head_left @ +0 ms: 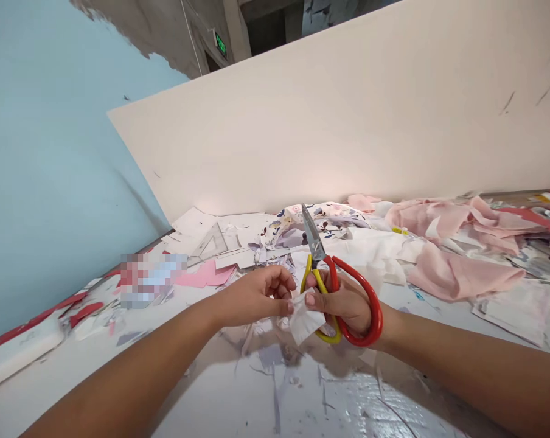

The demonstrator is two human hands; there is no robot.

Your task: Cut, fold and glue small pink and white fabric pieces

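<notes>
My right hand (348, 301) grips a pair of scissors (330, 267) with one red and one yellow handle. The blades are together and point up and away from me. Between that hand's thumb and fingers is also a small white scrap (306, 319), which looks like cloth or paper; I cannot tell which. From the other side, my left hand (259, 295) pinches the scrap's edge, its fingers curled. Beyond the blades lies a white cloth with a dark floral print (275, 228). White fabric (370, 249) spreads just behind my right hand.
Pink cloth pieces (462, 271) are heaped at the right. Left of my hands lie pink paper (206, 274), a clear set square (213, 243) and red scraps (86, 313). Thin offcuts litter the white tabletop (229, 389). A tall pale panel (325, 121) closes off the back.
</notes>
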